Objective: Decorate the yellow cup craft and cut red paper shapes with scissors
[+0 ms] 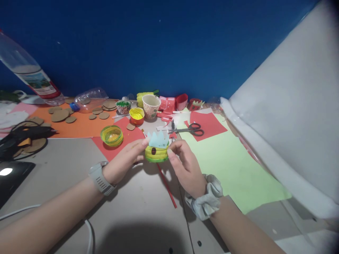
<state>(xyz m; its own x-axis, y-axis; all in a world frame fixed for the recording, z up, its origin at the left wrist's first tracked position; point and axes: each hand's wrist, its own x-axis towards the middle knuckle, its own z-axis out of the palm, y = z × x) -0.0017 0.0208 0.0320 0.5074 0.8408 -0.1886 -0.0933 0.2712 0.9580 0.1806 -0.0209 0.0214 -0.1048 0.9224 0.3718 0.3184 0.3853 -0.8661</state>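
Between my two hands is a small yellow-and-green painted plastic cup (156, 155) with a dark round spot on its side. A pale blue zigzag-cut paper strip (158, 140) stands along its upper rim like a crown. My left hand (131, 152) grips the cup's left side, thumb near the paper. The fingertips of my right hand (185, 163) pinch its right edge. A narrow red paper strip (167, 187) lies on the table below the cup. Just beyond my right hand are black-handled scissors (194, 129).
A yellow-green bowl (111, 136), a paper cup (151, 107) and cardboard discs (60, 115) lie on coloured paper. Left are a glue gun (29, 135) and a tall bottle (37, 79). Light green paper (225, 169) spreads rightward, beside a white slanted panel (296, 106).
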